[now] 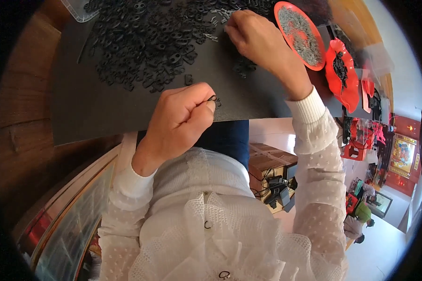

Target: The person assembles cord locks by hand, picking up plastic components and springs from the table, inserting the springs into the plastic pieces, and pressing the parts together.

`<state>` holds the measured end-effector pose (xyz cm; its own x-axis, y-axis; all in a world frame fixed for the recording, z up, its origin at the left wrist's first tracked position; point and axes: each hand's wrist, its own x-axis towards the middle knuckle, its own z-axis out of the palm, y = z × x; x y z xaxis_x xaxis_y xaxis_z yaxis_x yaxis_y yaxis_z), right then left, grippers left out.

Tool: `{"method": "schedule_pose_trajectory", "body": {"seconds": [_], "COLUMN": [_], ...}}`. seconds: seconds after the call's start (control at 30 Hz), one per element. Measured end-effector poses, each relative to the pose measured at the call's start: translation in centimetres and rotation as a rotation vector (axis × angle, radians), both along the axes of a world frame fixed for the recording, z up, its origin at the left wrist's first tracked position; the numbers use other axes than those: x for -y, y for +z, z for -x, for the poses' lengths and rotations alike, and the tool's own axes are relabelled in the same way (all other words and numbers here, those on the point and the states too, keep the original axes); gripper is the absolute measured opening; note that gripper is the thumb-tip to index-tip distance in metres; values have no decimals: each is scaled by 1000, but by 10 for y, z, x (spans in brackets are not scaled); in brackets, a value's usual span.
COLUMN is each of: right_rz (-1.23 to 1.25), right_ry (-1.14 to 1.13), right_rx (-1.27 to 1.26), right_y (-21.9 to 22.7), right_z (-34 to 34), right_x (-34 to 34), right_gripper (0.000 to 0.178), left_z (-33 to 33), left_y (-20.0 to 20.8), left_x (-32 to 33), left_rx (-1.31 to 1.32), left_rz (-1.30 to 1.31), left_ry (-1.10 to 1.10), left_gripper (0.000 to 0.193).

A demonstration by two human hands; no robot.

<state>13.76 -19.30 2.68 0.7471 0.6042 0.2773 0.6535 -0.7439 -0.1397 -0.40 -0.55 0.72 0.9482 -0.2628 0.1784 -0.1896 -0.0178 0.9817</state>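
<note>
A left hand (pixel 180 119) pinches a small black loop (pixel 213 98) at the table's (pixel 94 114) near edge; the right hand (pixel 258 37) curls beside far silver pieces (pixel 211 37), its hold unclear.

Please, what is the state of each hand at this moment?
Left hand: closed, holding a small black ring-ended piece.
Right hand: curled beside small silver metal pieces; whether it holds any cannot be told.
</note>
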Motion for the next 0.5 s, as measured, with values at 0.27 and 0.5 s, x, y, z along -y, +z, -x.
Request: {"method": "schedule_pose_trajectory", "body": {"seconds": [0.27, 0.5], "right_rz": [230, 167], "right_ry": [76, 103], "right_rx": [-98, -255], "right_y": [12, 18], "right_z": [-11, -4], "right_x": [-10, 11], "right_gripper": [18, 16], "left_z": [0, 2], "left_y": [1, -6], "left_x": [0, 2], "left_rx": [-50, -58], "left_rz": [32, 16], "left_ry": [1, -19], "left_gripper": [13, 15]}}
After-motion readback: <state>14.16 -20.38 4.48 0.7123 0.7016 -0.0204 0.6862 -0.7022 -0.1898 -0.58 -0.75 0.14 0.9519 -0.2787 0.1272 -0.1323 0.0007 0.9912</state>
